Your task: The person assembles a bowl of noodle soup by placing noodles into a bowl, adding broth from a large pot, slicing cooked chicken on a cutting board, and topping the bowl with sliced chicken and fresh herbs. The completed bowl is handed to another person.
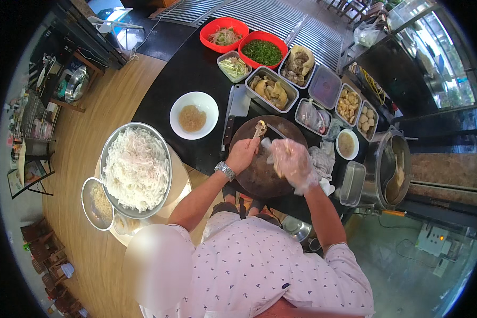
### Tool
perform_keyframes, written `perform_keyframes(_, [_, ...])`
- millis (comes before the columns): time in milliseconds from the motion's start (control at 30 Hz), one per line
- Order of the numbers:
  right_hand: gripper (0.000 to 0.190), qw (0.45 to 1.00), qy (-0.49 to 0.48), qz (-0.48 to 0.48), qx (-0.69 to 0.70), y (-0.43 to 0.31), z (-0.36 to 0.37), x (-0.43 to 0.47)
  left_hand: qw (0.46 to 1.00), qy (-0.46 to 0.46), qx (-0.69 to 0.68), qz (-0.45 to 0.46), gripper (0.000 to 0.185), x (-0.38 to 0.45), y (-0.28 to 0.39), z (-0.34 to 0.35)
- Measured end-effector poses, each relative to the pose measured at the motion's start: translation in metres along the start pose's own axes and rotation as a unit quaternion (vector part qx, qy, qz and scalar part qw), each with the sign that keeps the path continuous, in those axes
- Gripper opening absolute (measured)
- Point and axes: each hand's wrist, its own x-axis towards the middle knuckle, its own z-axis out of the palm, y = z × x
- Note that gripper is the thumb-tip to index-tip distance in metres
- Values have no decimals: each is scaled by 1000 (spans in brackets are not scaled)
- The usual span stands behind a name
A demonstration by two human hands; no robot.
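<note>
My bare left hand (242, 153), with a metal watch at the wrist, grips a bony piece of meat (260, 128) upright over a round wooden chopping board (248, 181). Close on its right, my right hand (294, 159) wears a clear plastic glove. Its fingers are closed around a thin metal tool (277, 132), seemingly a knife, whose handle is mostly hidden. Left of the board lies a cleaver (238, 101) beside a long dark-handled knife (227, 129). Beyond the board, a metal tray (272, 89) holds yellow-skinned poultry pieces.
White noodles fill a large metal bowl (137, 171) at left; a white bowl (194, 115) holds thin noodles. Chopped greens (262, 51) sit in a red bowl. A crumpled cloth (322, 159), a sauce bowl (346, 144), an empty metal tray (352, 183) and a soup pot (393, 171) stand at right.
</note>
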Motion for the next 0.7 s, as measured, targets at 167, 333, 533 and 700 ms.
perform_keyframes(167, [40, 979, -45, 120, -161, 84, 18, 34, 981, 75, 158, 83, 53, -5, -3, -9])
perform_keyframes(333, [55, 963, -30, -9, -268, 102, 23, 33, 973, 42, 222, 56, 54, -11, -6, -15])
perform_keyframes(533, [51, 1000, -20, 4, -12, 77, 22, 36, 979, -32, 188, 66, 54, -8, -10, -2])
perform_keyframes(700, [27, 979, -91, 114, 146, 86, 23, 25, 991, -54, 114, 45, 54, -10, -13, 6])
